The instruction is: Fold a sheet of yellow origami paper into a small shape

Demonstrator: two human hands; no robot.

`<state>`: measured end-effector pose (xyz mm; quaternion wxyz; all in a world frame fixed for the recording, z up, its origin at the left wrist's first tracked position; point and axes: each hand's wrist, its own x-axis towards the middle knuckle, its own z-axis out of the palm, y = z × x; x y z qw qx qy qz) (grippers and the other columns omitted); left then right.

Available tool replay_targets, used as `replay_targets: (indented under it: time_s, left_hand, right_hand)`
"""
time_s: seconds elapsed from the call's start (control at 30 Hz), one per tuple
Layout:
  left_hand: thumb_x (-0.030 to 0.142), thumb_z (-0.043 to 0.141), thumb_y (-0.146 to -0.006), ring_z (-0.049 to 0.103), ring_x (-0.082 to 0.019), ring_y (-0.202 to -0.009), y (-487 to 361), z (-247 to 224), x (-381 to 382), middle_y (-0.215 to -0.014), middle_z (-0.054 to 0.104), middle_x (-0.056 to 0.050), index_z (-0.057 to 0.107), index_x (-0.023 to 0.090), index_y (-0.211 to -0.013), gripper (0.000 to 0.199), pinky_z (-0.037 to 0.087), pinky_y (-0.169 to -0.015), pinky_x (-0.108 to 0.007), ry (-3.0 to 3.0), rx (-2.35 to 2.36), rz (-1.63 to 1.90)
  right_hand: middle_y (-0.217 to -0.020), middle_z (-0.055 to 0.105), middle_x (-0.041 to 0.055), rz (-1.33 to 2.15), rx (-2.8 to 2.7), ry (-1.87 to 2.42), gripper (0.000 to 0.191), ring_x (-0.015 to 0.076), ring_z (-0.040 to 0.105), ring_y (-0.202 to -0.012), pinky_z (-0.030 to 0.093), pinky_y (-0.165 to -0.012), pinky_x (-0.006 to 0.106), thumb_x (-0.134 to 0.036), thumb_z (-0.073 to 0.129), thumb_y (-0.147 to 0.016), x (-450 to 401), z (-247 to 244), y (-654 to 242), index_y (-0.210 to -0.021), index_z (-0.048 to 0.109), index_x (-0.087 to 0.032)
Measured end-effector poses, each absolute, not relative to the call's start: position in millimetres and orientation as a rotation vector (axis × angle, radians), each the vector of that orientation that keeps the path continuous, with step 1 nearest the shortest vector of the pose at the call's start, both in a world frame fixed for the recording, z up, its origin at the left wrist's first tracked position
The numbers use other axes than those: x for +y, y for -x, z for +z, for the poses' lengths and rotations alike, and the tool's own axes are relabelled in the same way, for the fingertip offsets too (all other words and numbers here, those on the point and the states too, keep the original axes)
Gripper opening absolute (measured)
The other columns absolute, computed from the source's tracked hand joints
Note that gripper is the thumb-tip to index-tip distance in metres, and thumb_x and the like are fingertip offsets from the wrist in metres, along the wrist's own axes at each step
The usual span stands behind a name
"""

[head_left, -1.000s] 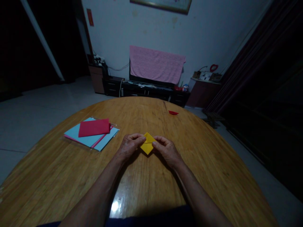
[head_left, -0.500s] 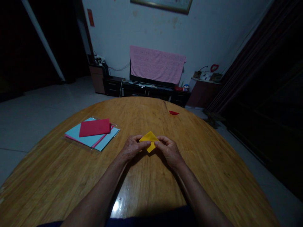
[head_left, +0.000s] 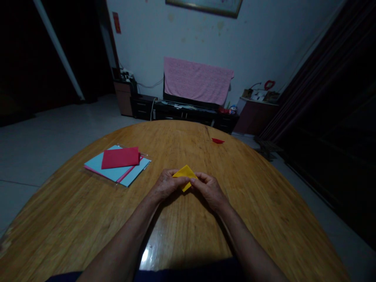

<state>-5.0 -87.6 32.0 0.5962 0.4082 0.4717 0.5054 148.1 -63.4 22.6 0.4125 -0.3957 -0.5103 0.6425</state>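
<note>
A folded piece of yellow paper [head_left: 185, 171], diamond-shaped with one corner pointing away from me, is held just above the table in front of me. My left hand [head_left: 168, 184] grips its left side, the thumb lying across the front. My right hand [head_left: 209, 188] pinches the right side, and its thumb presses near the middle, close to the left thumb tip. Both hands are closed on the paper. Thumbs cover part of its centre, and the fingers behind it are mostly hidden.
On the round wooden table [head_left: 188, 231], light blue and pink paper sheets [head_left: 96, 166] in a clear sleeve lie at left, with a folded red paper [head_left: 120, 157] on top. A small red folded paper [head_left: 217, 141] sits near the far edge. Beyond stands a pink-cloth-covered screen [head_left: 196, 80].
My thumbs have come closer together over the middle of the yellow paper. The whole view has shifted slightly, so the surroundings appear a little further right.
</note>
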Motion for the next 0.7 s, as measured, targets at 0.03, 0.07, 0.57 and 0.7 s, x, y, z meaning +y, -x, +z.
replay_targets:
  time_s: [0.03, 0.07, 0.57, 0.7]
  left_hand:
    - [0.026, 0.07, -0.062, 0.054, -0.012, -0.051, 5.9, 30.6, -87.1, -0.061, 0.062, -0.004, 0.068, 0.01, -0.071, 0.018, 0.039, -0.049, -0.022, -0.959, 1.089, 1.172]
    - [0.027, 0.07, -0.063, 0.054, -0.012, -0.052, 6.8, 29.2, -86.5, -0.062, 0.063, -0.004, 0.069, 0.011, -0.072, 0.019, 0.039, -0.049, -0.022, -0.97, 1.085, 1.17]
    - [0.026, 0.067, -0.062, 0.049, -0.01, -0.045, 12.2, 32.8, -87.8, -0.055, 0.059, 0.0, 0.063, 0.015, -0.065, 0.012, 0.035, -0.044, -0.022, -0.999, 1.224, 1.079]
    - [0.027, 0.068, -0.062, 0.046, -0.009, -0.043, 12.4, 33.3, -88.6, -0.053, 0.056, 0.001, 0.062, 0.015, -0.063, 0.013, 0.032, -0.043, -0.022, -1.029, 1.219, 1.07]
  right_hand:
    - [-0.066, 0.063, 0.0005, 1.607, -1.309, 1.007, 0.029, 0.0109, 0.055, -0.057, 0.043, -0.057, 0.025, -0.038, 0.074, -0.066, -64.2, 23.5, -147.9, -0.082, 0.068, -0.015]
    - [-0.065, 0.062, 0.0004, 1.591, -1.336, 1.017, 0.028, 0.0106, 0.054, -0.056, 0.042, -0.056, 0.024, -0.039, 0.073, -0.067, -64.8, 24.2, -147.8, -0.081, 0.069, -0.015]
    - [-0.063, 0.06, -0.0007, 1.429, -1.434, 1.09, 0.019, 0.0094, 0.049, -0.053, 0.037, -0.051, 0.022, -0.034, 0.066, -0.07, -63.4, 24.7, -151.6, -0.073, 0.066, -0.016]
    - [-0.071, 0.065, 0.0015, 1.482, -1.473, 1.032, 0.023, 0.0119, 0.056, -0.06, 0.042, -0.058, 0.024, -0.039, 0.067, -0.071, -64.9, 27.1, -151.9, -0.076, 0.067, -0.016]
